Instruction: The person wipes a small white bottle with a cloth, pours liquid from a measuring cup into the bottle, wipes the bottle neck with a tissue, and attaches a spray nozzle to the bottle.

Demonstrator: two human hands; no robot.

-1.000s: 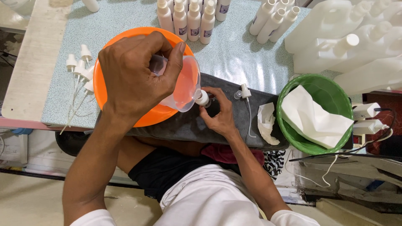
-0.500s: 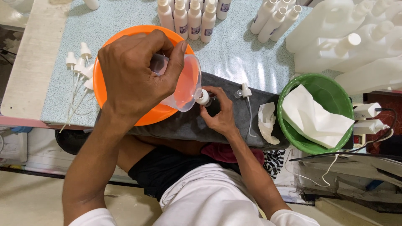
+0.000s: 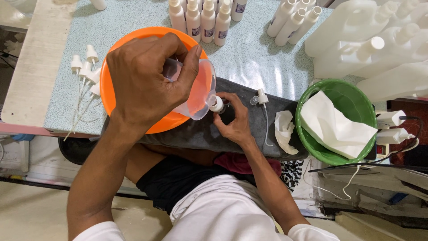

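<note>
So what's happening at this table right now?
A person is filling small bottles by hand. The left hand tilts a clear plastic jug over the mouth of a small white bottle, which the right hand steadies on a dark cloth. Behind the jug sits an orange basin. Loose spray pumps lie to the left, more white bottles stand at the back, and a green bowl holding white paper sits to the right.
</note>
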